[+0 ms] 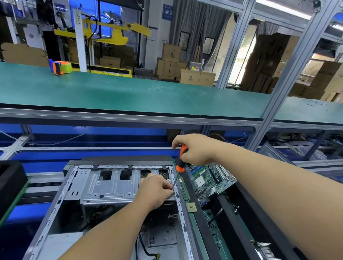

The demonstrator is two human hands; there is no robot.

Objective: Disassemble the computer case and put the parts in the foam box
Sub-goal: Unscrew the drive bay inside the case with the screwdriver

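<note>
An open grey computer case (50, 215) lies flat in front of me, its metal drive cage (109, 187) at the far end. My right hand (196, 148) grips the orange-and-black handle of a screwdriver (181, 159), shaft slanting down toward the cage's right edge. My left hand (154, 190) rests on the cage and pinches the shaft near its tip. To the right, a black foam box (229, 209) holds a green motherboard (212, 177). A small square CPU chip (191, 207) lies beside the case's right rim. Loose cables (148, 253) trail inside the case.
A second black foam block (4, 188) stands at the left. A green shelf (123, 92) runs across above the bench, with an orange tape dispenser (59, 67) on it. Aluminium frame posts (295, 60) rise at the right. Cardboard boxes are stacked in the background.
</note>
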